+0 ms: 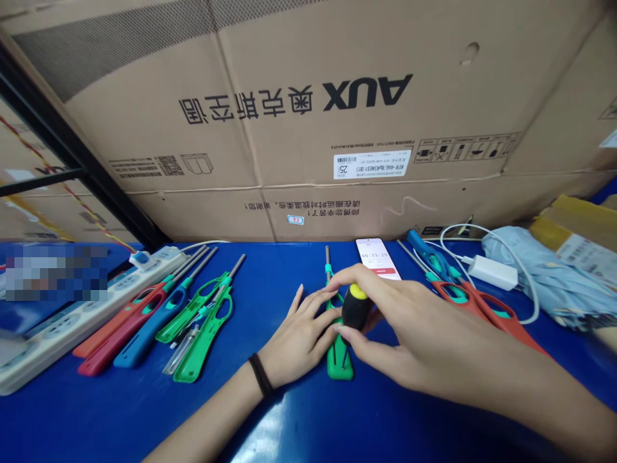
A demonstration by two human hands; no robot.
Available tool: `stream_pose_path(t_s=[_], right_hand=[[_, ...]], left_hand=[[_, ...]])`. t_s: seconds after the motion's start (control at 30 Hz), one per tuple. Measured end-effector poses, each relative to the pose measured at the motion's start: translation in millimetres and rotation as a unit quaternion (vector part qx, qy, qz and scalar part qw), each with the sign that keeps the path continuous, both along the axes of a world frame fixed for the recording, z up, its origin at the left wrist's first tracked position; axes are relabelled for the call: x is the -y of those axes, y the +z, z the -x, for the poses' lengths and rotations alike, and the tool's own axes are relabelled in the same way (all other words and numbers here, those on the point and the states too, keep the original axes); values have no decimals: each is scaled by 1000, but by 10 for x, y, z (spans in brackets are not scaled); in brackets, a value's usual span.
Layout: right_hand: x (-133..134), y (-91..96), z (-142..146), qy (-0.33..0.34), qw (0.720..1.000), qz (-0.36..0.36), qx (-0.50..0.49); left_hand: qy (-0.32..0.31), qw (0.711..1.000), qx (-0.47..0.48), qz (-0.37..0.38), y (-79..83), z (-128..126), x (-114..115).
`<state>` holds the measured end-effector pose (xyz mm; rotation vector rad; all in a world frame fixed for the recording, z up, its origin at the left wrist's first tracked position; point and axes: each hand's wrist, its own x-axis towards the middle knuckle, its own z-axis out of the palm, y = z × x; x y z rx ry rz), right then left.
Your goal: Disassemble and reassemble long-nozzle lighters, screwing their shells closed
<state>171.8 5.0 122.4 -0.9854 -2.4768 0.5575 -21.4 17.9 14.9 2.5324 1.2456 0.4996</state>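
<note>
A green long-nosed lighter (340,368) lies on the blue table with its metal nozzle pointing away from me. My left hand (297,333) presses it down from the left, fingers closed against its body. In my right hand (402,331) is a screwdriver (355,310) with a black and yellow handle, pinched between thumb and fingers. Its thin shaft reaches down to the lower part of the lighter; the exact contact of the tip is hard to make out. The middle of the lighter is covered by my fingers.
To the left lie an opened green lighter (195,347), a blue lighter (144,334), red lighters (116,337) and a white power strip (48,344). A phone (376,254) stands behind. Rightward are more red lighters (506,315), a white charger (492,272) and a large cardboard box (289,148) behind.
</note>
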Motion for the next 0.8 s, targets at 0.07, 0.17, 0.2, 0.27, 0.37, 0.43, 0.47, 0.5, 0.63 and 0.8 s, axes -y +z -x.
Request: stream_pose_path(t_s=[0.07, 0.17, 0.2, 0.27, 0.37, 0.43, 0.47, 0.5, 0.63, 0.8], right_hand=[[-9, -6, 14, 2, 1000, -4, 3], [-14, -12, 33, 5, 1000, -8, 10], [-12, -11, 35, 6, 1000, -8, 12], [-2, -3, 31, 6, 1000, -9, 14], [13, 13, 18, 7, 1000, -9, 3], [18, 16, 11, 5, 1000, -9, -1], [19, 16, 9, 3, 1000, -9, 0], [19, 15, 8, 3, 1000, -10, 1], [22, 22, 2, 2, 1000, -10, 2], [14, 49, -17, -8, 1000, -14, 2]], left_hand=[[-2, 1000, 5, -3, -1, 0, -2], [-5, 1000, 11, -5, 0, 2, -3], [-5, 1000, 12, -5, 1, 3, -3], [-5, 1000, 11, -5, 2, 3, -5], [-4, 1000, 10, -7, 2, 0, -5], [-2, 1000, 10, -7, 3, -1, -2], [-1, 1000, 9, -6, 5, -2, -1], [0, 1000, 9, -5, 6, -2, 1], [1, 1000, 7, -5, 6, -1, 3], [0, 1000, -5, -16, -26, 3, -4]])
